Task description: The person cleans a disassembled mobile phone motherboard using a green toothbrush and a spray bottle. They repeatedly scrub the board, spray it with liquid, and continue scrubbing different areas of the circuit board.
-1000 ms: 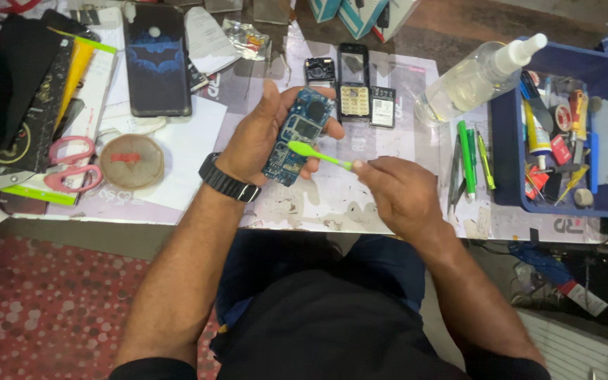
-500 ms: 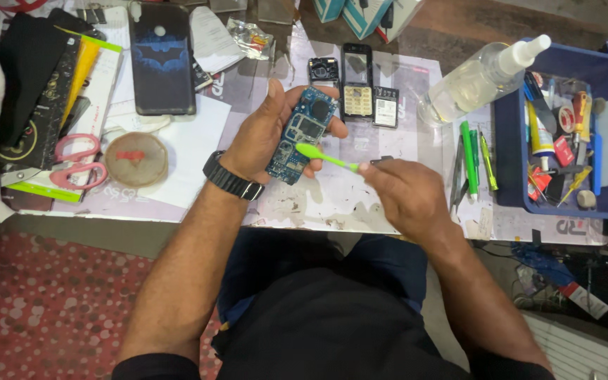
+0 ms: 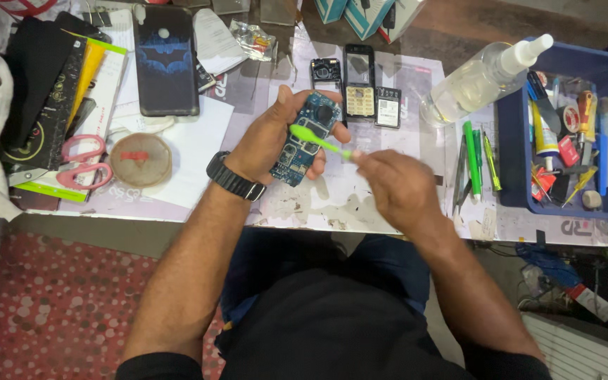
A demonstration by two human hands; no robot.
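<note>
Your left hand (image 3: 269, 141) is curled around a blue circuit board (image 3: 305, 138), gripping it by its edges and holding it tilted above the desk (image 3: 332, 200), with a black watch (image 3: 234, 176) on that wrist. Your right hand (image 3: 395, 186) is closed on the handle of a bright green brush (image 3: 318, 140), pinching it at the fingertips; the brush head lies against the upper face of the board.

Just beyond the board, on the desk, lie a small black phone part (image 3: 326, 72), an open phone frame with a yellowish keypad (image 3: 359, 81) and a small dark battery (image 3: 388, 107), side by side. To your right a clear spray bottle (image 3: 480, 77) leans on the rim of a blue tray (image 3: 508, 155) packed with tools, and green pens (image 3: 474, 160) lie beside the tray. To your left sit a phone in a dark printed case (image 3: 165, 60), a round brownish lid (image 3: 139, 159) and pink-handled scissors (image 3: 86, 162).
</note>
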